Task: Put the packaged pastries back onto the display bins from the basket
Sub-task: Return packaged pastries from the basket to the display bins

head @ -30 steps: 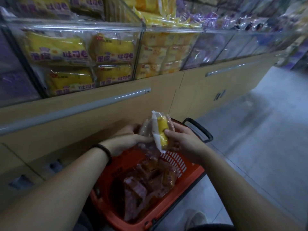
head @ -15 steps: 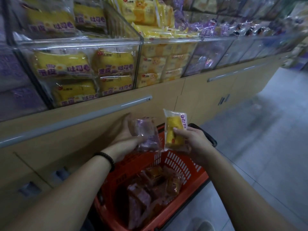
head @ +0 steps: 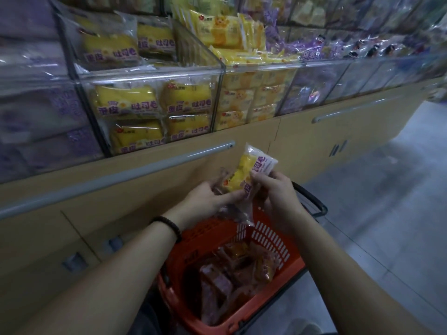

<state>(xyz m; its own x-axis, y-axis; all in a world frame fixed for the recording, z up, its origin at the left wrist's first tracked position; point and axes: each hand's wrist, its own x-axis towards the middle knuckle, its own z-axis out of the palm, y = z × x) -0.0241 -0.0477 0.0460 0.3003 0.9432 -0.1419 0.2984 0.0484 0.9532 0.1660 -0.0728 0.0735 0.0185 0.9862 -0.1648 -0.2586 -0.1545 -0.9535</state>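
Both hands meet above the orange basket (head: 273, 243), which holds several packaged pastries (head: 232, 269). My right hand (head: 275, 189) pinches a yellow packaged pastry (head: 244, 175) with purple lettering. My left hand (head: 208, 199) grips a clear-wrapped pastry (head: 235, 213) that hangs below it, and its thumb touches the yellow pack's lower edge. Straight ahead stands the clear display bin (head: 150, 76) filled with matching yellow packs. A second bin (head: 261, 66) of paler yellow packs is to its right.
A grey rail (head: 116, 175) runs along the wooden counter below the bins. Purple-pack bins sit at far left (head: 36, 112) and at right (head: 321, 85). The basket's black handle (head: 312, 201) sticks out to the right. Grey floor (head: 387, 213) stretches away on the right.
The two packs were held apart half a second ago; now the hands have come together and the yellow pack lies against the left hand's clear pack. The view has tilted up toward the bins.
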